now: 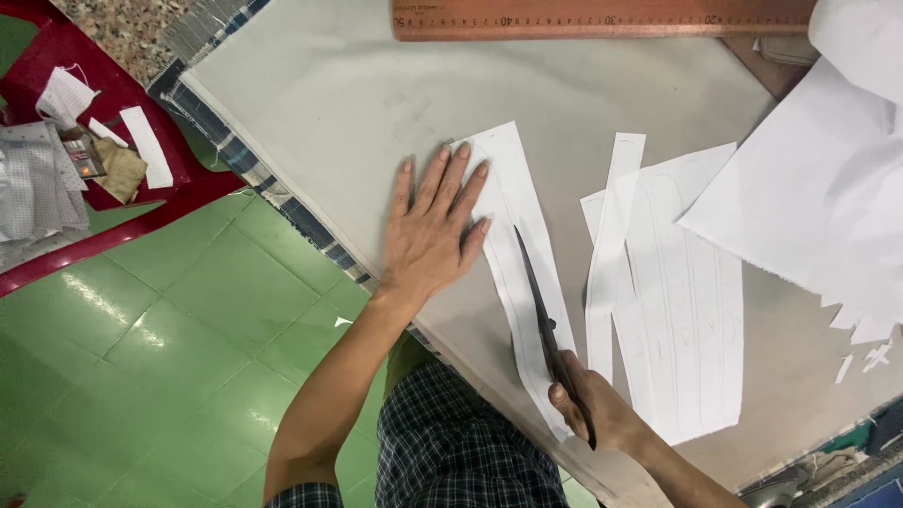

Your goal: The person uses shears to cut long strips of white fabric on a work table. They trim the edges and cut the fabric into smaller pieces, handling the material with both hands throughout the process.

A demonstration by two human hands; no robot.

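Note:
My left hand point(431, 229) lies flat, fingers spread, on the left edge of a long white fabric strip point(515, 235) that rests on the beige work table point(329, 103). My right hand point(597, 409) grips the handles of dark scissors point(539, 303). The blades point up along the middle of the strip, between its drawn lines, and look nearly closed.
More white strips and a marked white piece point(677, 292) lie to the right, with a large white cloth point(818, 188) beyond. A wooden ruler point(602, 19) runs along the far edge. A red plastic chair point(85, 141) with fabric scraps stands left on the green tiled floor point(188, 320).

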